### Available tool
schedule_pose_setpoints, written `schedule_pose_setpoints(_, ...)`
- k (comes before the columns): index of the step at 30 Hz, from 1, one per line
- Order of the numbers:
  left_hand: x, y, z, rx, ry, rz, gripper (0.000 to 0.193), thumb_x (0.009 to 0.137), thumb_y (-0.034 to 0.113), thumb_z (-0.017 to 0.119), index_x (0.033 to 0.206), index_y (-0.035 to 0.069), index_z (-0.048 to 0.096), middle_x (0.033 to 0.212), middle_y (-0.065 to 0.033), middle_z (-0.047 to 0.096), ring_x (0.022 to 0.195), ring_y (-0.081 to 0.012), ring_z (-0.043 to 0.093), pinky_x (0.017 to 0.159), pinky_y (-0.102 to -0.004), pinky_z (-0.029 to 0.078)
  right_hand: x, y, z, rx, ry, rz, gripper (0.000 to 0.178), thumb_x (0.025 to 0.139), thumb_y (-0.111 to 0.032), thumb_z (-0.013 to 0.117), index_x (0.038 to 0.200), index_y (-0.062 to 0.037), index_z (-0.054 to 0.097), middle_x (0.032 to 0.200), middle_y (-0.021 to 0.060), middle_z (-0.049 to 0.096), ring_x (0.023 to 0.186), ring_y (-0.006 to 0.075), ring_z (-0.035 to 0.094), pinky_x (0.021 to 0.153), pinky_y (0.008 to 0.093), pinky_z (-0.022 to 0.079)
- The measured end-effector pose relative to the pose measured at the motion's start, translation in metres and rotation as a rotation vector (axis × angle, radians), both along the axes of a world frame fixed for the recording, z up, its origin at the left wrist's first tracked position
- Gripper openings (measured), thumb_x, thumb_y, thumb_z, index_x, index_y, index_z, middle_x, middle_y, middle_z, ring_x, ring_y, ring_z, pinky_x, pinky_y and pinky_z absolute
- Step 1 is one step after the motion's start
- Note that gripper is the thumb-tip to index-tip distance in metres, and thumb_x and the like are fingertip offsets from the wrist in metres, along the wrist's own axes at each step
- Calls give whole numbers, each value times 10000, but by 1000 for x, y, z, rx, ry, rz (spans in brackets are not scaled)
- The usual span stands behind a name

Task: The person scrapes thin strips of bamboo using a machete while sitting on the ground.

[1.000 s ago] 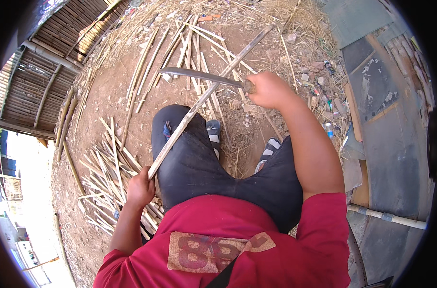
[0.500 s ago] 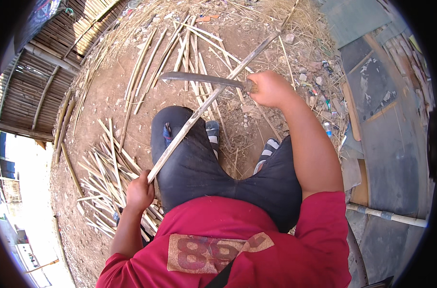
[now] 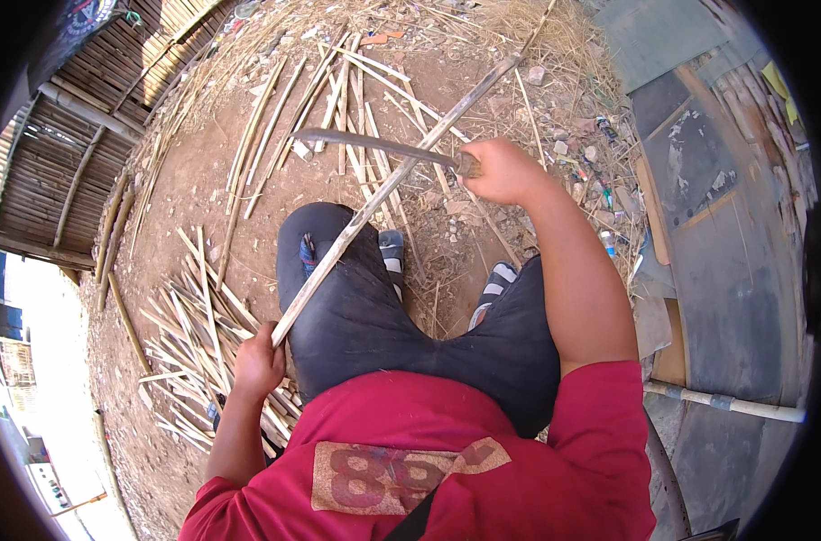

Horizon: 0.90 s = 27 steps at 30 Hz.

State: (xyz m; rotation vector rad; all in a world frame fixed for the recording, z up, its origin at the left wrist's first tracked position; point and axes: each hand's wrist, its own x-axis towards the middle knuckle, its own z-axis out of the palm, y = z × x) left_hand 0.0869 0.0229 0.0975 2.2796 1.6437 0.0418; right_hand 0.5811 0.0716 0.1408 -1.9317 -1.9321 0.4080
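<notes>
My left hand is closed around the near end of a long pale bamboo strip. The strip slants over my left thigh, up and away to the far right. In my right hand is the wooden handle of a machete. Its dark blade points left and crosses the strip near its middle, seemingly against it. Whether the edge bites into the strip is too fine to see.
A pile of cut strips lies on the ground by my left side. More long strips spread across the dirt ahead. A bamboo wall stands at the left, dark panels at the right. Dry grass and litter lie at the far right.
The machete blade's tip has tilted slightly up and away, its handle staying near the strip. Both hands hold the same things as before. The whole view has shifted a little.
</notes>
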Motion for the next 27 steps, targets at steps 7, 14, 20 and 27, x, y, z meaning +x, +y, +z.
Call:
schedule_pose_setpoints(7, -2, 6, -3, 20, -41, -43, 311, 842, 69, 567, 1152, 72, 588, 802, -275, 667, 804, -481, 660, 742, -555, 519, 33, 3, 9, -158, 117, -181, 468, 808, -259, 756, 1227, -63, 691, 1027, 205, 734, 961, 341, 716, 855, 451, 554)
schedule_pose_setpoints(14, 1, 3, 2, 11, -35, -26, 287, 845, 64, 567, 1131, 68, 597, 813, -269, 671, 806, -482, 658, 748, -549, 522, 10, 5, -7, 2, 77, -82, 376, 792, -268, 794, 1087, -52, 707, 876, 212, 703, 866, 370, 698, 794, 448, 537)
schedule_pose_setpoints(20, -1, 6, 0, -1, -100, -14, 275, 852, 65, 564, 1125, 69, 604, 840, -273, 674, 833, -479, 660, 756, -543, 523, -3, 2, 20, -176, -50, 20, 421, 810, -241, 775, 1190, -82, 691, 1014, 207, 716, 963, 368, 690, 852, 452, 539)
schedule_pose_setpoints(27, 1, 8, 3, -26, -82, -4, 286, 849, 65, 559, 1131, 67, 607, 854, -275, 675, 846, -479, 660, 761, -541, 523, 27, 8, -19, 109, 94, -220, 429, 806, -276, 782, 1163, -56, 690, 1016, 190, 727, 945, 356, 700, 846, 452, 535)
